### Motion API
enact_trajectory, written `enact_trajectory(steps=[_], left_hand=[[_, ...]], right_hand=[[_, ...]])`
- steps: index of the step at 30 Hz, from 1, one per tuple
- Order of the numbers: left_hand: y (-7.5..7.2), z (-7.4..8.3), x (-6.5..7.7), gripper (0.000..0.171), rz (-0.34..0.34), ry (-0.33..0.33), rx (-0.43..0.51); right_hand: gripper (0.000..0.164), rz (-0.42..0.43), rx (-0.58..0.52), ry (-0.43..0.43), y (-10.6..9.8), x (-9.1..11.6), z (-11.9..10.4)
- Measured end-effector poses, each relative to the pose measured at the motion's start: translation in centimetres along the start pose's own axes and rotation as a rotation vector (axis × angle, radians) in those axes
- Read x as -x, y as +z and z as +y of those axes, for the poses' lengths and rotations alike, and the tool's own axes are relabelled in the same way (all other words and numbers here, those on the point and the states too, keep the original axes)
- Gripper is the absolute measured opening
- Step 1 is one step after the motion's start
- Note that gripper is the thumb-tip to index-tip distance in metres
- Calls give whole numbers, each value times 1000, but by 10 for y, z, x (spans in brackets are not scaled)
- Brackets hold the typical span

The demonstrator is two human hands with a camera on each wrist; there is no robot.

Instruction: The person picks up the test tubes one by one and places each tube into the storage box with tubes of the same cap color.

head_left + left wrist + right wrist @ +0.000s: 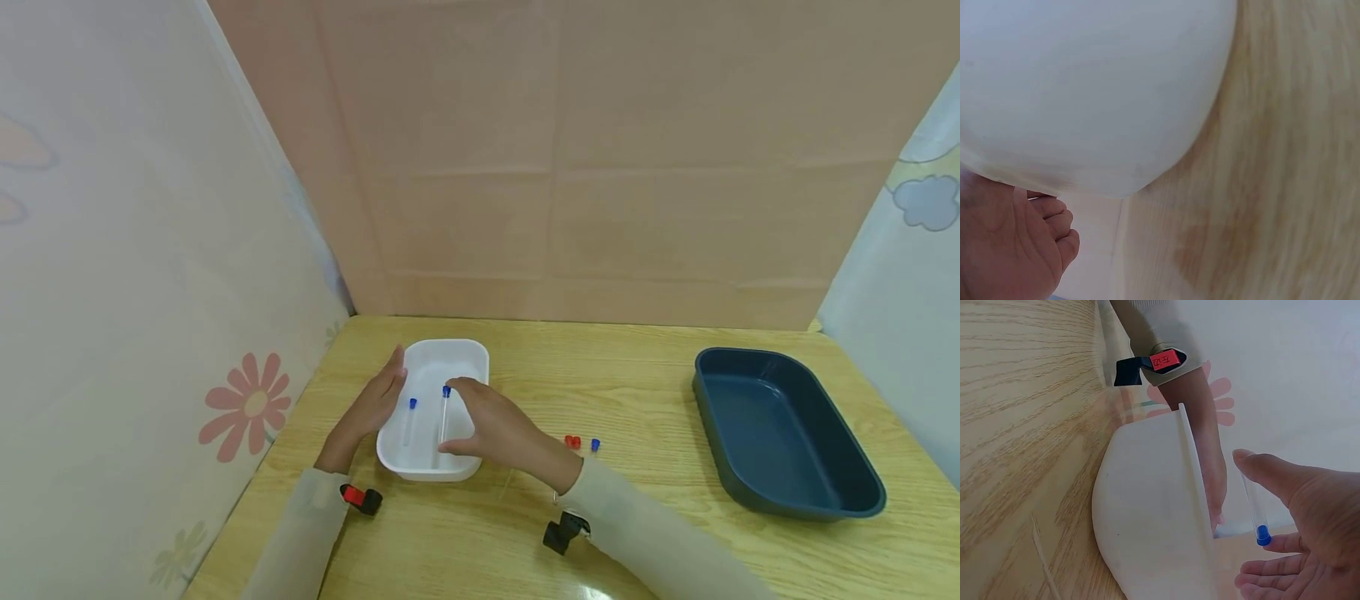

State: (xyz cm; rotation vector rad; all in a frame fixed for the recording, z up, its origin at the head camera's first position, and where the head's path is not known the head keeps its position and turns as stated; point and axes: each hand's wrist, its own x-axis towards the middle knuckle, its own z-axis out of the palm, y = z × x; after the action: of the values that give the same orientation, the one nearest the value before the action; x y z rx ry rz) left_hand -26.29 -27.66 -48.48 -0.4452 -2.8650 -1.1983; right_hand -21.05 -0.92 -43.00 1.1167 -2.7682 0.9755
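My right hand (498, 423) pinches a clear test tube (444, 417) with a blue cap (1263, 535) lengthwise between thumb and a finger, above the white tray (450, 354). In the right wrist view, the thumb touches the tube's far end and a finger meets the cap. Inside the tray lies another blue-capped tube (408, 427), left of the held one. My left hand (375, 402) rests along the tray's left side with its fingers fairly straight. From the left wrist view, its palm is against the tray wall, and the thumb cannot be made out.
On the wooden table, red caps (573, 442) and a blue cap (596, 444) show behind my right forearm, which hides part of that spot. A thin clear tube (507, 483) lies near the tray. A dark blue basin (787, 433) stands at the right.
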Motion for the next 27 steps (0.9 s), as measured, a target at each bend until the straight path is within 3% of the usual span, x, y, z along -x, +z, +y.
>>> enact_trajectory(steps=[27], left_hand=[[0, -5, 0, 60, -4, 40, 67]], right_hand=[[86, -75, 50, 33, 21, -27, -3]])
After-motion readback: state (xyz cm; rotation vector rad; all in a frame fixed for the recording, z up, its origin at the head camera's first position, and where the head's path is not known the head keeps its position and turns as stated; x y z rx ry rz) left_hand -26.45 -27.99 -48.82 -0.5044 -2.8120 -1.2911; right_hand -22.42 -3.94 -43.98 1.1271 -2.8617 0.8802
